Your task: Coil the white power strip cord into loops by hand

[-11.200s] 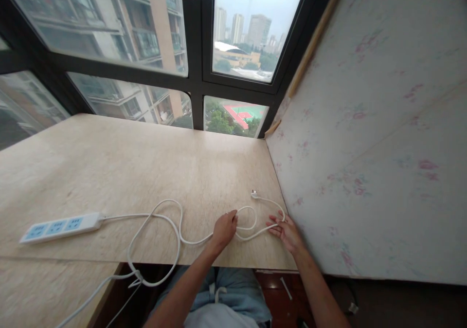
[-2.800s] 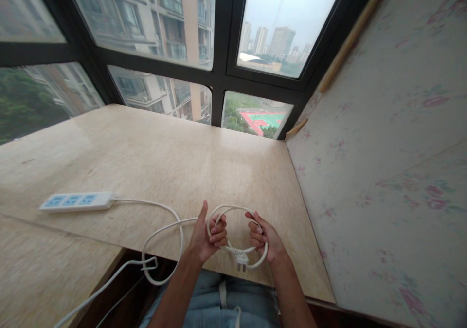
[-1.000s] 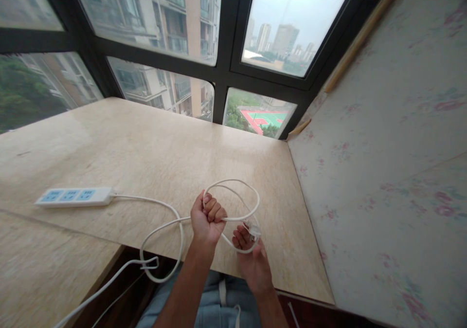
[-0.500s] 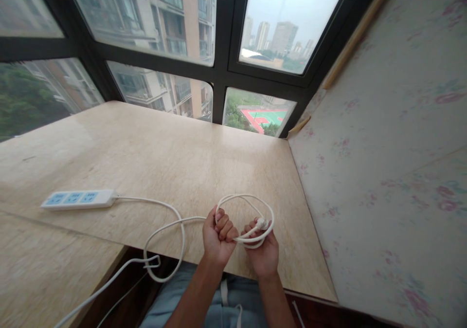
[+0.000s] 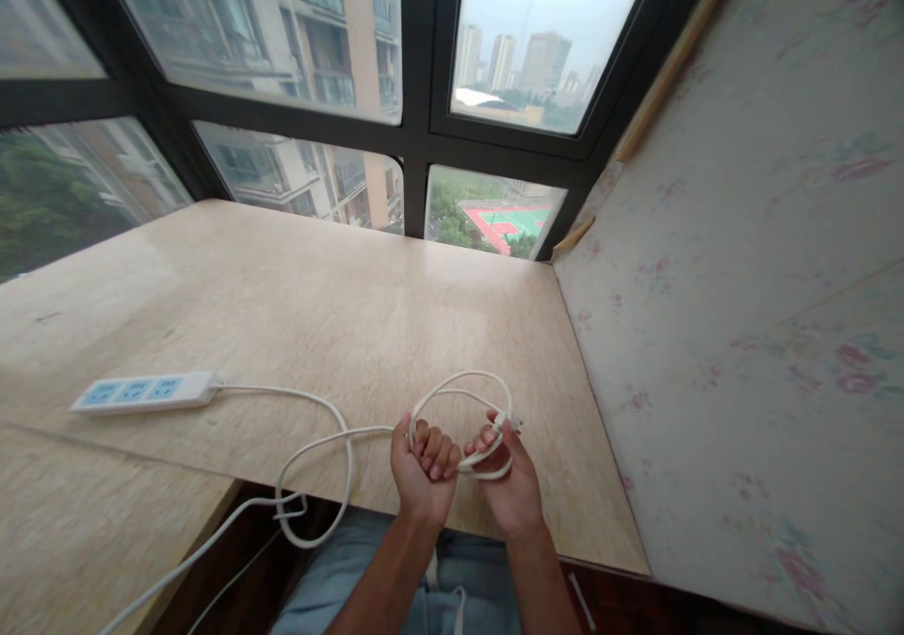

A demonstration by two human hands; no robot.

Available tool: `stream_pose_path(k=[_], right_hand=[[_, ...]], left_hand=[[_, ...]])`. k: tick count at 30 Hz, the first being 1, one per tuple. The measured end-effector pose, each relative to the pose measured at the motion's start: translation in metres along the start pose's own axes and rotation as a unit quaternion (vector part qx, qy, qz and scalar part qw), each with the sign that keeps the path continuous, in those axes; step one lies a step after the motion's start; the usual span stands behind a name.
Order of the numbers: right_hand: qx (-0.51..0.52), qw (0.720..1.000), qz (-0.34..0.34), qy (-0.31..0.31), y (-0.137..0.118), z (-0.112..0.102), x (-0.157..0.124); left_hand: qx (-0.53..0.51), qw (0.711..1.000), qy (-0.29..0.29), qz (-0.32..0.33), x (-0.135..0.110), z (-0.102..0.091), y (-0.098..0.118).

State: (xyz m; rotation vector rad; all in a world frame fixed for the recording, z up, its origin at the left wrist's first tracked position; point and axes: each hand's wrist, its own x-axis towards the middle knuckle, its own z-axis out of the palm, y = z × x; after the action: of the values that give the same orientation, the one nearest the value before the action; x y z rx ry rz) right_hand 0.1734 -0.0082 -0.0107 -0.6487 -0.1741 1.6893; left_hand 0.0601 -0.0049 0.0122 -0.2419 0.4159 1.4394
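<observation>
A white power strip point(image 5: 143, 393) with blue sockets lies at the left of the beige tabletop point(image 5: 317, 315). Its white cable point(image 5: 319, 407) snakes right and ends in a small coil point(image 5: 466, 392) held above the table's near edge. My left hand point(image 5: 422, 470) is closed in a fist round the coil's left side. My right hand point(image 5: 509, 480) grips the coil's right side, with the white plug point(image 5: 507, 421) sticking out by its fingers. The two hands are close together, almost touching.
A floral-papered wall point(image 5: 741, 286) borders the table on the right. Dark-framed windows point(image 5: 416, 136) stand behind it. A loop of cable point(image 5: 289, 512) hangs over the near edge, and more cable point(image 5: 176, 569) trails down to the lower left. My legs in light blue trousers point(image 5: 339, 588) are below.
Over the last second my right hand rose from under the coil to grip its right side beside my left. The coil has tightened slightly. The power strip has not moved.
</observation>
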Motion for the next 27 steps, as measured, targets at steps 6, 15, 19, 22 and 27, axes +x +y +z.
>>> stream_pose_path(k=[6, 15, 19, 22, 27], right_hand=[[0.02, 0.999, 0.037, 0.001, -0.008, -0.006, 0.009], [0.004, 0.981, 0.148, -0.122, -0.03, -0.013, 0.008], [-0.022, 0.954, 0.237, -0.181, -0.044, -0.02, 0.006], [-0.066, 0.934, 0.285, -0.206, -0.055, -0.026, 0.007], [-0.178, 0.915, 0.301, -0.201, -0.072, -0.032, 0.014]], left_hand=[[0.12, 0.989, 0.044, -0.075, 0.0, -0.016, 0.002], [0.271, 0.934, 0.016, -0.232, 0.017, -0.012, 0.043], [0.312, 0.912, 0.019, -0.265, 0.031, -0.009, 0.044], [0.354, 0.892, -0.014, -0.281, 0.037, -0.007, 0.038], [0.406, 0.867, -0.106, -0.271, 0.035, -0.007, 0.027]])
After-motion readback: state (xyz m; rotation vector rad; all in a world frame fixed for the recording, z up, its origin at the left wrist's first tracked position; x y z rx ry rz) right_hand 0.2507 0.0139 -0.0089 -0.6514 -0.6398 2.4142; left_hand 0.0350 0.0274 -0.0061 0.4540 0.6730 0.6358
